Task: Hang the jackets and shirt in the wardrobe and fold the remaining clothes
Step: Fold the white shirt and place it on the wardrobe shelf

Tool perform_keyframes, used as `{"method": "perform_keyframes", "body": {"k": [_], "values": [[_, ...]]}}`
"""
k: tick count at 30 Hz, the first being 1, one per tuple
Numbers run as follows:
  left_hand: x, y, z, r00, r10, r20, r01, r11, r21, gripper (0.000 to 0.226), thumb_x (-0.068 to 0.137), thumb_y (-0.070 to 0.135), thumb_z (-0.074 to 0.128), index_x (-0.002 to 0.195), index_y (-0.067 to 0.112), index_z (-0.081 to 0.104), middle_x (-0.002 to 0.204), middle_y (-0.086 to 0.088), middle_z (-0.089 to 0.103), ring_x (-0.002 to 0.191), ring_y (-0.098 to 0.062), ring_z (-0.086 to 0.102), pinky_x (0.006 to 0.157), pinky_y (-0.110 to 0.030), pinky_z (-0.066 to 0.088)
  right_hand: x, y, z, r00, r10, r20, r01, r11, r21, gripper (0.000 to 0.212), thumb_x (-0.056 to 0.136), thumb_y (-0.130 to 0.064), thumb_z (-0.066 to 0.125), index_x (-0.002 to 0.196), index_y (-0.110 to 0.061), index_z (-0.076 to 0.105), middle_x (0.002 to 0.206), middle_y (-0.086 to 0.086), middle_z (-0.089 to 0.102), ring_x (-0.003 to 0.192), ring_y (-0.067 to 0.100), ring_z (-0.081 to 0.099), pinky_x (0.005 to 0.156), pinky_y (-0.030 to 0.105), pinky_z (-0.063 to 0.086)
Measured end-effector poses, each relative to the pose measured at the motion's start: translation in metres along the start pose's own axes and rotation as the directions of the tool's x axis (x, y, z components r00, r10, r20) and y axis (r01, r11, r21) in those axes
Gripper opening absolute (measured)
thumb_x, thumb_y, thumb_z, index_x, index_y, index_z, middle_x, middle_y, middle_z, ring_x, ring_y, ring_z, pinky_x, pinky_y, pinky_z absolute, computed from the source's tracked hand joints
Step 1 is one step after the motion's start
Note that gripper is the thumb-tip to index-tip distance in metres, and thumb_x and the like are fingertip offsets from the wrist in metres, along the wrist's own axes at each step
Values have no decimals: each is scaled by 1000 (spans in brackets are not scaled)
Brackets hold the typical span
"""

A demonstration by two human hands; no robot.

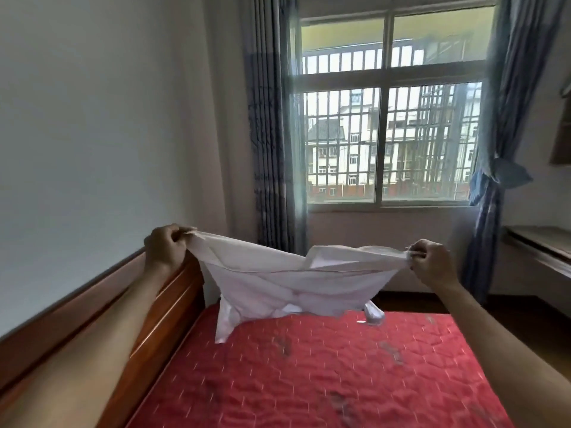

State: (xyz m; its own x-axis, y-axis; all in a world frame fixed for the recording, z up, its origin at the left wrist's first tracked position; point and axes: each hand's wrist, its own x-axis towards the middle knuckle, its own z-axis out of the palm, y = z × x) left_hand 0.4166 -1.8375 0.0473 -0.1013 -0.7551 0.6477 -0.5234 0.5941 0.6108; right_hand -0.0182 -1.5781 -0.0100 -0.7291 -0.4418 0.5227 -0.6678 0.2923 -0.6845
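A bedroom seen from the wearer's head, looking across a bed toward a window. A large barred window (386, 118) fills the far wall, with one blue curtain (272, 134) on its left and a second blue curtain (500, 134) tied back on its right. Below lies one bed with a red quilted mattress (340, 381) and a wooden bed frame (167, 316) along the left wall. Part of a desk (537, 245) shows at the right edge.

Above the far end of the mattress hangs one white shirt (287, 285), stretched sideways between two outstretched arms. Its lower folds droop and touch the mattress. The left hand (165, 248) is closed in a fist around the shirt's left top edge. The right hand (432, 262) pinches the right top edge between curled fingers and thumb.

Just behind the shirt, one small grey item (374, 315) rests on the mattress; what it is cannot be told.

Progress, as a judgement: the shirt is being spread out and is neither hung nor folded yet. No wardrobe, hanger or jacket is in view, so whether the jackets are done cannot be told. No other clothes show on the bed, which suggests the work is well along.
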Motion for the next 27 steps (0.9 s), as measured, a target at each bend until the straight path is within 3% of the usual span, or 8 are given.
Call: {"method": "perform_keyframes", "body": {"k": [3,6,9,11,15,19,22,27], "values": [[-65,-53,26,989,-90,121,90,996,-1,29,83,-10,62,90,12,80,97,-7,75,93,-26,70,82,-18,48,-68,37,19,989,76,127,-71,996,-44,18,75,7,66,78,-9,74,83,14,76,87,31,71,75,32,48],[-147,-121,63,951,-223,216,224,974,19,40,80,-8,67,83,31,80,90,-6,78,91,-27,73,87,-37,56,-146,94,49,965,168,199,-154,984,-84,23,72,10,67,72,-11,74,79,13,75,83,31,71,68,28,38],[-249,-171,99,929,-288,231,269,957,108,24,77,-7,73,84,14,82,86,-5,78,86,-24,73,80,-34,53,-229,170,96,932,254,258,-226,965,-134,44,69,13,67,60,-30,63,71,9,74,74,26,70,65,30,38],[-325,-212,126,901,-351,254,321,935,154,23,75,-7,75,81,14,82,80,-4,78,81,-25,74,72,-31,50,-289,226,127,907,298,299,-253,951,-180,53,68,14,68,57,-37,57,65,4,71,73,26,70,66,30,39],[-473,-303,175,803,-483,349,416,874,250,29,76,-8,71,80,19,80,75,2,77,73,-25,72,65,-30,47,-402,323,178,894,345,286,-265,922,-283,46,67,20,67,63,-26,63,75,12,75,78,35,72,70,33,42],[-605,-375,192,748,-547,376,458,835,305,31,76,-14,67,82,15,78,75,-2,76,66,-20,69,65,-26,47,-510,396,215,852,413,321,-308,892,-331,28,71,20,61,80,-2,75,86,17,76,86,38,71,80,41,50],[-690,-416,197,657,-633,409,549,774,316,39,78,-19,59,80,17,73,74,-7,73,55,-12,67,53,-4,46,-577,448,227,818,460,345,-327,866,-378,29,71,20,59,82,-1,75,89,17,75,88,36,70,82,37,47],[-783,-444,187,586,-669,457,555,743,374,29,84,-15,58,82,10,73,84,-6,67,57,-18,69,48,-6,48,-661,504,209,774,541,327,-364,804,-470,31,71,20,56,77,-5,73,90,18,70,92,38,64,83,39,44]]}}
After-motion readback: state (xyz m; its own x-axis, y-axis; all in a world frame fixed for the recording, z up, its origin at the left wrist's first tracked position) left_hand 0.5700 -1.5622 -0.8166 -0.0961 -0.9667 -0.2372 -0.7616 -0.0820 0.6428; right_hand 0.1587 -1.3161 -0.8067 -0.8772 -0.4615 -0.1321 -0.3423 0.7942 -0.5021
